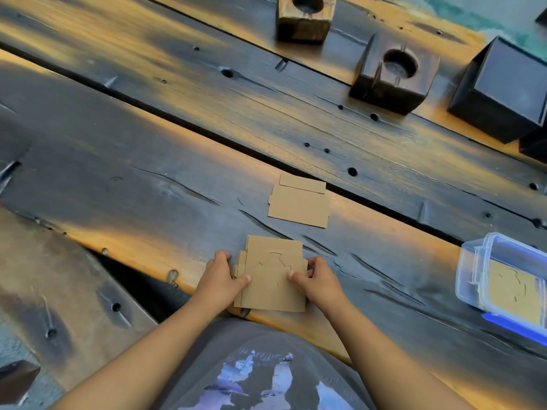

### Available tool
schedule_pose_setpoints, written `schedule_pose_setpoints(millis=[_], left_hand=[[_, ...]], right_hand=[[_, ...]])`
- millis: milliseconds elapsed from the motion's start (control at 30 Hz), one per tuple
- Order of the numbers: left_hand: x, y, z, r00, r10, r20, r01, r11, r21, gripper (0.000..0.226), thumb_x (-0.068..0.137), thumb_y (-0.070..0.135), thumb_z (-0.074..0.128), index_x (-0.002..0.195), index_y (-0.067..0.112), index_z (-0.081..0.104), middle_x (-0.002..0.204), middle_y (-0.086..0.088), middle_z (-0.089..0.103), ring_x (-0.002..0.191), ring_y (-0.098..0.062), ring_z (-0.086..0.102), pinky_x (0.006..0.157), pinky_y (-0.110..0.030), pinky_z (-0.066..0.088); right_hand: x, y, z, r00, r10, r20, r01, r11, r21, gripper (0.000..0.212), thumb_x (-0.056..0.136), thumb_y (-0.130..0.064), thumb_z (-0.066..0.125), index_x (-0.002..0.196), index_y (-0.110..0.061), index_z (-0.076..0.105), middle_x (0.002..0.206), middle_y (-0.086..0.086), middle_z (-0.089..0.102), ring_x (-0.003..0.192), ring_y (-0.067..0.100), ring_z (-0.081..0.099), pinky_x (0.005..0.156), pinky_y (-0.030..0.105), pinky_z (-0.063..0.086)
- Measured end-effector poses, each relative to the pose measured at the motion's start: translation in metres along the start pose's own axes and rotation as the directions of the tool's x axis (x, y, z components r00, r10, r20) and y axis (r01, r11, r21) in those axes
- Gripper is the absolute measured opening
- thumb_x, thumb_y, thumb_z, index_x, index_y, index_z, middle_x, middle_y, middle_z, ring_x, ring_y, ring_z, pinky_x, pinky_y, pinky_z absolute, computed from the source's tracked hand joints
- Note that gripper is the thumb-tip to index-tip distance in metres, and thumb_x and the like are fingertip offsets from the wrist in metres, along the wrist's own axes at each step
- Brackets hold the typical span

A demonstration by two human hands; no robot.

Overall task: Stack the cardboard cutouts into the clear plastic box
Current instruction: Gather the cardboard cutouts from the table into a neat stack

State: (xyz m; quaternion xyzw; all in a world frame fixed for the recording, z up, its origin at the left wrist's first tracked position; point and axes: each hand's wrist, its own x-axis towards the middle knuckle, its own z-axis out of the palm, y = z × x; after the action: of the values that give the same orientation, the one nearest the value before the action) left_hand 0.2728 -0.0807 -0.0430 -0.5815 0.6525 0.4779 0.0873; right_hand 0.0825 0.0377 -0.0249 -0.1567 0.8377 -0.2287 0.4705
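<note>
Left hand (219, 277) and right hand (317, 276) are pinching opposite edges of the cutout stack (272, 276) at the table's near edge; squaring them first should help, clear box (473, 255) waiting far right.

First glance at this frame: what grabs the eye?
Both hands at bottom centre: the left hand and right hand pinch a small pile of cardboard cutouts by its sides on the dark plank table. A second cutout pile lies just beyond them. At the right edge sits the clear plastic box, open, with cardboard already inside; dark wooden blocks with round holes line the far side.
</note>
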Motion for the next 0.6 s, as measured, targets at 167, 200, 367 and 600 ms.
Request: schedule_pose_setpoints(millis=[167,200,367,600], left_hand=[[0.004,0.007,-0.001,0.992,-0.091,0.092,0.105,0.981,-0.165,0.071,0.080,0.036,0.077,0.137,0.012,0.041,0.122,-0.006,0.060,0.110,-0.023,0.060,0.095,-0.040,0.052],[0.005,0.008,-0.001,0.988,-0.116,0.103,0.136,0.967,-0.216,0.070,0.081,0.034,0.077,0.136,0.011,0.042,0.123,-0.008,0.060,0.111,-0.024,0.060,0.096,-0.042,0.052],[0.009,0.014,0.001,0.983,-0.125,0.132,0.161,0.934,-0.318,0.049,0.081,0.018,0.079,0.122,0.008,0.054,0.115,-0.013,0.067,0.101,-0.024,0.066,0.092,-0.042,0.055],[0.020,0.040,-0.001,0.994,-0.012,0.113,0.044,0.957,-0.286,0.028,0.081,0.022,0.079,0.095,0.020,0.055,0.076,0.003,0.058,0.069,-0.011,0.061,0.060,-0.028,0.049]], right_hand=[[0.005,-0.002,0.000,0.993,0.100,0.065,-0.109,0.984,0.139,0.031,0.080,-0.027,0.075,0.093,-0.018,0.048,0.093,-0.001,0.060,0.083,0.016,0.059,0.075,0.038,0.051],[0.006,-0.002,-0.001,0.989,0.121,0.082,-0.133,0.978,0.163,0.031,0.081,-0.025,0.075,0.091,-0.018,0.047,0.096,0.004,0.062,0.088,0.022,0.062,0.078,0.042,0.052],[0.010,-0.004,-0.008,0.979,0.168,0.112,-0.187,0.964,0.188,0.033,0.081,-0.017,0.074,0.104,-0.005,0.053,0.110,0.015,0.067,0.101,0.031,0.066,0.091,0.053,0.054],[0.028,-0.013,-0.036,0.990,0.110,0.091,-0.125,0.976,0.180,0.027,0.080,-0.019,0.076,0.088,-0.016,0.050,0.094,0.003,0.062,0.088,0.023,0.064,0.084,0.043,0.055]])
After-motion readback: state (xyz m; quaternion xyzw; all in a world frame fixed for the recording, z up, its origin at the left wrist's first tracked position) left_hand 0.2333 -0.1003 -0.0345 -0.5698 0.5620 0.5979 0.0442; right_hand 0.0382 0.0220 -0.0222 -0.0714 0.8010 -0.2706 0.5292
